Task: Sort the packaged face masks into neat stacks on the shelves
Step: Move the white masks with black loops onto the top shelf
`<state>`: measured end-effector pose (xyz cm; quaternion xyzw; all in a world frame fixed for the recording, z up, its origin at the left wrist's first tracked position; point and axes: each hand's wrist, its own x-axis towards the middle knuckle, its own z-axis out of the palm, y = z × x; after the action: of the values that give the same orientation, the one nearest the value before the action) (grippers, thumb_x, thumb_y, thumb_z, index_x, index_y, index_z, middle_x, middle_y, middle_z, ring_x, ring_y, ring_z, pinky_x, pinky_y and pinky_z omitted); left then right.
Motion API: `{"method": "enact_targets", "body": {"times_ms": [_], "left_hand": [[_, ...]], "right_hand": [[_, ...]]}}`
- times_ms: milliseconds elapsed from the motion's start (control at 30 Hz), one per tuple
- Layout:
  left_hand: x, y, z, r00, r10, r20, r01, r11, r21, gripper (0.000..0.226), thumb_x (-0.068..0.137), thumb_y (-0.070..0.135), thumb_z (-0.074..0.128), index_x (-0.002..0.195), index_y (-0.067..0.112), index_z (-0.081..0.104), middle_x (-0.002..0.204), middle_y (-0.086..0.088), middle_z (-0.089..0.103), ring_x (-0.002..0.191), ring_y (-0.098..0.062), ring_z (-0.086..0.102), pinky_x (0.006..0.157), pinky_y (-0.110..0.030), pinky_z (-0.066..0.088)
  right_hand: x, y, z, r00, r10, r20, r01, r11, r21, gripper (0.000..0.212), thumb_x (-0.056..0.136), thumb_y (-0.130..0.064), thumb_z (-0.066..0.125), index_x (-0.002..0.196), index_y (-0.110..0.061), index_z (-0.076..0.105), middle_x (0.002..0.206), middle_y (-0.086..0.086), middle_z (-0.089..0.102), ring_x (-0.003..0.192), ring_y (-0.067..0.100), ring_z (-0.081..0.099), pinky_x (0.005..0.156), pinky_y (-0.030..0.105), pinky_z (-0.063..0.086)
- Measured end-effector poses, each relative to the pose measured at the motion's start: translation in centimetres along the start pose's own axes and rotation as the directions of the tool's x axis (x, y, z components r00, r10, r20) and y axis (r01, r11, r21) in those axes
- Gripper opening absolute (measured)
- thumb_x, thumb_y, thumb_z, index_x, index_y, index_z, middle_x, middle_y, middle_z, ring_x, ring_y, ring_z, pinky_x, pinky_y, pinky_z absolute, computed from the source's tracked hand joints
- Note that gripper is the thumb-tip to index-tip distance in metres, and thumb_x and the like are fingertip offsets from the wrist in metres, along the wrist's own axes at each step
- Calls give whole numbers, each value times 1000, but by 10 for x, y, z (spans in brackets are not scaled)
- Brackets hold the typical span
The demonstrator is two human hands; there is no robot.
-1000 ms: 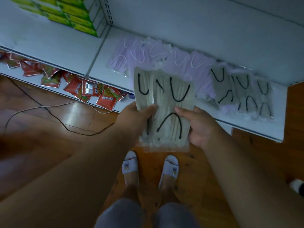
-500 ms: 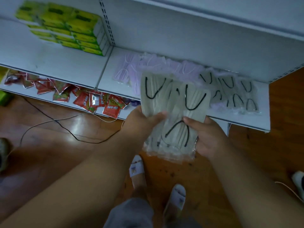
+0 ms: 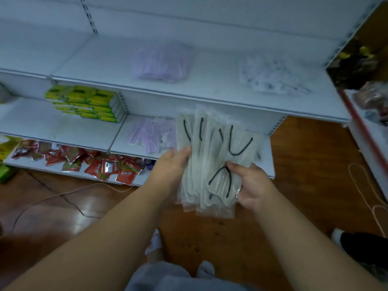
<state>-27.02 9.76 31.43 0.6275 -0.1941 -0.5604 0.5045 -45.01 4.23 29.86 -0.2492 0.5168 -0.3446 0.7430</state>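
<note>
Both hands hold a fanned bundle of grey packaged masks (image 3: 212, 156) with black ear loops, in front of the shelves. My left hand (image 3: 170, 166) grips its left edge, thumb on top. My right hand (image 3: 251, 183) grips the lower right edge. On the upper shelf (image 3: 210, 89) lie a purple mask stack (image 3: 161, 61) and a pile of white patterned masks (image 3: 270, 76). Loose purple masks (image 3: 151, 135) lie on the middle shelf behind the bundle.
Yellow-green boxes (image 3: 84, 101) are stacked on the middle shelf at left. Red snack packets (image 3: 94, 164) fill the bottom shelf. Cables (image 3: 63, 196) run over the wooden floor. Another rack (image 3: 369, 114) stands at right. A foot in a black shoe (image 3: 361, 246) is at far right.
My view has risen, so the upper shelf with its two piles now shows. The bundle has lifted with both hands, away from the middle shelf's grey masks.
</note>
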Motion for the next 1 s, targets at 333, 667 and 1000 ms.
{"method": "enact_targets", "body": {"times_ms": [333,667,1000], "left_hand": [[-64,74,65,961,278,-2,-277,958,68,14,93,26,70,104,19,72,96,-5,78,89,-25,75,83,-51,59],[-143,221,69,765,642,-40,-638,765,89,10,100,26,57,91,25,62,86,4,69,80,-15,67,72,-35,58],[-155,315,76,745,667,-13,-667,744,-18,16,89,37,72,88,27,59,92,-4,71,84,-25,69,77,-49,60]], "right_hand": [[-65,-90,-8,979,-203,8,202,978,60,30,91,-5,65,121,-8,65,113,14,72,106,33,69,93,55,53],[-150,-207,83,795,-606,26,601,792,103,12,97,-2,58,103,-6,67,91,10,75,83,26,72,75,41,58],[-178,-275,136,622,-766,-162,783,616,93,7,90,-9,69,96,-14,67,93,6,74,88,26,70,79,41,58]]}}
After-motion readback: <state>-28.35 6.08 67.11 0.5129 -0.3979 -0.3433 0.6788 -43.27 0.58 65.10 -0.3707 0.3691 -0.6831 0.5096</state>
